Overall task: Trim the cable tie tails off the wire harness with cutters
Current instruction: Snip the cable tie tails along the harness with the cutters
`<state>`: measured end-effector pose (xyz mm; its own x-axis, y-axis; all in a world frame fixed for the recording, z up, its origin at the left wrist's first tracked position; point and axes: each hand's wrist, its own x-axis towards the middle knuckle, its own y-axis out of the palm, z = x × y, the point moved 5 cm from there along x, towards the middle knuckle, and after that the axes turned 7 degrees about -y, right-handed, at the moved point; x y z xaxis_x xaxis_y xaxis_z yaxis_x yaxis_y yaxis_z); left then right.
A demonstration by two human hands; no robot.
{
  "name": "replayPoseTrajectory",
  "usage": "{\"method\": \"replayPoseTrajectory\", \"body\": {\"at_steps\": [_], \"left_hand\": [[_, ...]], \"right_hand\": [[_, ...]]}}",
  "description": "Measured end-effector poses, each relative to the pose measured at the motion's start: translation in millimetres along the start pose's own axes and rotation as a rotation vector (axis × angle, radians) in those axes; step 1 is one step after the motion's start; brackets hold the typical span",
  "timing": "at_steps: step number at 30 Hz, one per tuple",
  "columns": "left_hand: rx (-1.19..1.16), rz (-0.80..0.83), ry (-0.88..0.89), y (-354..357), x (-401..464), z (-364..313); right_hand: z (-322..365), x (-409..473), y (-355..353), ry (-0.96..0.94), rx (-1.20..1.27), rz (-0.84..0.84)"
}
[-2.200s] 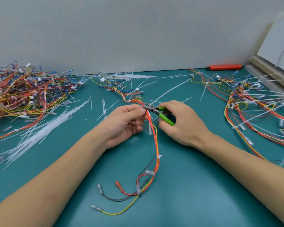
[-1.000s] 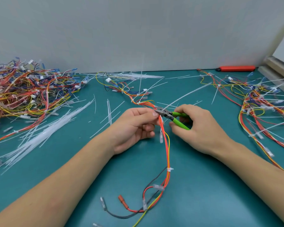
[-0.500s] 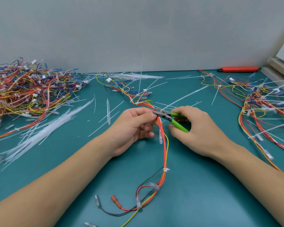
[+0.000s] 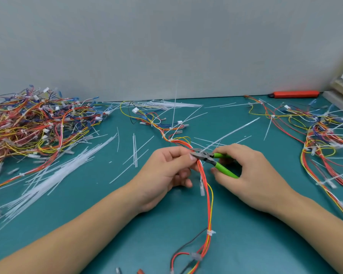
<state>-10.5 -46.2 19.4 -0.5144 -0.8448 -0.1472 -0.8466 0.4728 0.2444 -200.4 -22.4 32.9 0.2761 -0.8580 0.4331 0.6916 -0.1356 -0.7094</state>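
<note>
Setting: wire-harness assembly bench in a workshop or small factory. Evidence: teal work mat point(image 4: 265, 244) covers the whole table and meets a plain grey partition wall point(image 4: 166, 46) at the back. Large tangled heap of harnesses point(image 4: 34, 125) at left, wires red, yellow, orange and blue with white connectors; second batch point(image 4: 325, 139) at right with long uncut tie tails sticking out. Loose white cable ties point(image 4: 53, 175) in a spread bundle and as scattered strips over the mat. Green-handled cutters point(image 4: 216, 161) held at centre. Orange tool point(image 4: 295, 94) lies against the wall, type unclear. Quantities indicate batch production, not home use.
</note>
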Motion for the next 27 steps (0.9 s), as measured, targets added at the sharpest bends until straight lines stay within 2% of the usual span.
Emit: {"method": "replayPoseTrajectory", "body": {"at_steps": [3,7,13,27], "left_hand": [[0.023,0.019,0.014,-0.1,-1.2,-0.6],[0.026,0.069,-0.001,2.0,-3.6,-2.7],[0.021,0.07,-0.015,1.9,-4.3,-5.1],[0.027,0.08,-0.027,2.2,-3.4,-3.5]], "right_hand": [[-4.5,0.6,-0.3,0.023,0.054,0.03],[-5.2,-0.2,1.0,0.019,0.012,0.11],[0.4,-5.3,0.9,0.017,0.04,0.032],[2.9,-4.6,-0.4,0.033,0.004,0.008]]}}
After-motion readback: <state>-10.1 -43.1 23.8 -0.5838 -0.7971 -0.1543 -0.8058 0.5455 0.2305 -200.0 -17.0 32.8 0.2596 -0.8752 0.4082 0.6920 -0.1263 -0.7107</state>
